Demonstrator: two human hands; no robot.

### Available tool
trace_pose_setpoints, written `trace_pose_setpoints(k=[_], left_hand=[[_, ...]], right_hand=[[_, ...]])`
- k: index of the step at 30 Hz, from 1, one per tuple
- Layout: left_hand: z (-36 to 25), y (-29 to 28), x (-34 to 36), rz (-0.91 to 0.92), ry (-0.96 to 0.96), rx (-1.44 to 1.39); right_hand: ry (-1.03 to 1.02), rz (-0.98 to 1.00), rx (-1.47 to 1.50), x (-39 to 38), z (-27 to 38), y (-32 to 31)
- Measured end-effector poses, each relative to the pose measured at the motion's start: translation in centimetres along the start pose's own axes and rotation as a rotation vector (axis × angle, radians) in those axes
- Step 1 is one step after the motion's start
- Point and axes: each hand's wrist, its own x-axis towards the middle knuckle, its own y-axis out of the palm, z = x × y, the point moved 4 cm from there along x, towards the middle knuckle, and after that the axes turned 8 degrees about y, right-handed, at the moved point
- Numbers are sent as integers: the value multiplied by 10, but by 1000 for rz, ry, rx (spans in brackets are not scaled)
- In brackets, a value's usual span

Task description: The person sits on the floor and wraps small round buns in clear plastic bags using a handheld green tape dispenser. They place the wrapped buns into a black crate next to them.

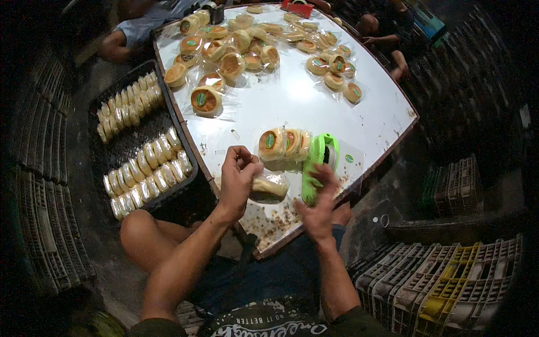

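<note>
My left hand [238, 181] is closed in a pinch beside a pale bun [272, 184] in clear plastic, near the table's front corner. Whatever those fingertips hold is too small to make out. Blurred by motion, my right hand [318, 209] has its thumb and fingers apart. It is over the near end of a bright green tape dispenser [309, 188], whose tape roll sits at the far end. Just left of the dispenser stands a short row of wrapped buns [270, 144] with browned faces. A green oval label shows on the leftmost one.
Many wrapped buns [231, 66] cover the white table's [281, 104] far side, with a smaller group [335, 72] at right. A black crate [126, 160] at left holds rows of packed buns. Stacked crates [443, 286] stand at right. Two people [137, 31] sit across the table.
</note>
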Motion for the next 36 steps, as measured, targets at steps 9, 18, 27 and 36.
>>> trace_pose_setpoints(k=[9, 18, 27, 36], left_hand=[[-51, 18, -1, 116, 283, 341], [-55, 8, -9, -124, 249, 122], [-89, -3, -16, -127, 992, 785], [-66, -3, -10, 87, 165, 115]], right_hand=[[29, 212, 194, 5, 24, 40], [-405, 69, -136, 8, 92, 34], [112, 458, 231, 33, 80, 74], [-239, 203, -54, 26, 81, 41]])
